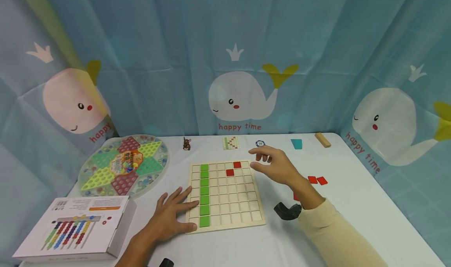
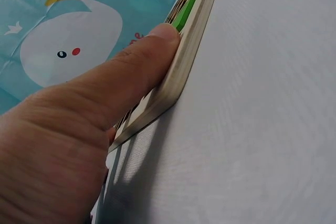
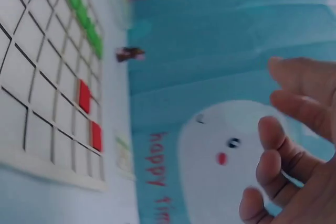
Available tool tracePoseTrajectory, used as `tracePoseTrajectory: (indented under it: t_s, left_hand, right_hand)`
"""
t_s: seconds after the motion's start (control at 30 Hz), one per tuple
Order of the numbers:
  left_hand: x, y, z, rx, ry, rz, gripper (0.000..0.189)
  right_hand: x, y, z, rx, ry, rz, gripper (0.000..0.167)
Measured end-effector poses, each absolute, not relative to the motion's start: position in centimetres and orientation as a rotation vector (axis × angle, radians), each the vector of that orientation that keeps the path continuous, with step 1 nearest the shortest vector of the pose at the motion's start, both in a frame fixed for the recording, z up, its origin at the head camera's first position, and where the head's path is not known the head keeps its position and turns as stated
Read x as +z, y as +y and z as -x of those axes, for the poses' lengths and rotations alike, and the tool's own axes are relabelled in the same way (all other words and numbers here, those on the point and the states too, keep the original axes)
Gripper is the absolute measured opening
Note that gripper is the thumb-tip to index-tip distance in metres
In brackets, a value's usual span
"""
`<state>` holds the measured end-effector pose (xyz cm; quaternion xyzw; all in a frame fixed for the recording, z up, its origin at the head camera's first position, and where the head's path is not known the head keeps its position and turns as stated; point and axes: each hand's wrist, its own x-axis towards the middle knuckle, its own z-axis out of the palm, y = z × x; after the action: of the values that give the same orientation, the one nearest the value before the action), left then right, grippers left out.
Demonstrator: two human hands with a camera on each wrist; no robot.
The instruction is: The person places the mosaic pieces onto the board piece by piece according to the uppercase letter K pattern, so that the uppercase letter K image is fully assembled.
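A wooden grid board (image 1: pixel 224 198) lies on the white table with a column of green square tiles (image 1: pixel 204 190) near its left side. Two red square tiles (image 1: pixel 230 172) sit diagonally in its upper right cells. My left hand (image 1: pixel 170 216) rests on the board's left edge, fingers spread; in the left wrist view the thumb (image 2: pixel 134 59) touches the rim beside a green tile (image 2: pixel 185 13). Over the board's upper right corner hovers my right hand (image 1: pixel 276 166), fingers loosely bent and holding nothing. Loose red tiles (image 1: pixel 312 179) lie right of the right forearm, one partly hidden by it.
Behind the board are a small brown figurine (image 1: pixel 186 143), a pattern card (image 1: pixel 231 143), a round chip (image 1: pixel 260 143), a teal piece (image 1: pixel 296 143) and a wooden block (image 1: pixel 322 140). A round star-patterned game board (image 1: pixel 160 141) and a white box (image 1: pixel 116 235) stand at left.
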<state>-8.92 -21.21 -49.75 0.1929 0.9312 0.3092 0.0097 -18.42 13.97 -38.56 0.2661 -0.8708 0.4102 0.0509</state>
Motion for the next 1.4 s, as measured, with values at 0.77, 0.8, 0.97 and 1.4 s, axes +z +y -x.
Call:
tracePoseTrajectory:
  t_s: [0.77,0.8,0.97,1.4]
  left_hand:
    - [-49.7,-20.8,8.9,0.959,2.891,-0.567,0.070]
    - [-49.7,-20.8,8.9,0.962,2.889,-0.563,0.070]
    - [-49.6,-20.9,8.9,0.956,2.890,-0.561,0.070]
    - [-49.3,-21.1,8.7,0.956,2.896,-0.579,0.070]
  right_hand:
    - [-42.5,26.7,13.5,1.147,-2.733,-0.650,0.028]
    - [-42.9,27.1,13.5,1.152,-2.758,-0.637,0.027]
    - [-44.7,28.4,13.4,1.191,-2.868,-0.525,0.022]
    - [-47.0,29.2,13.3,1.086,-2.944,-0.436,0.015]
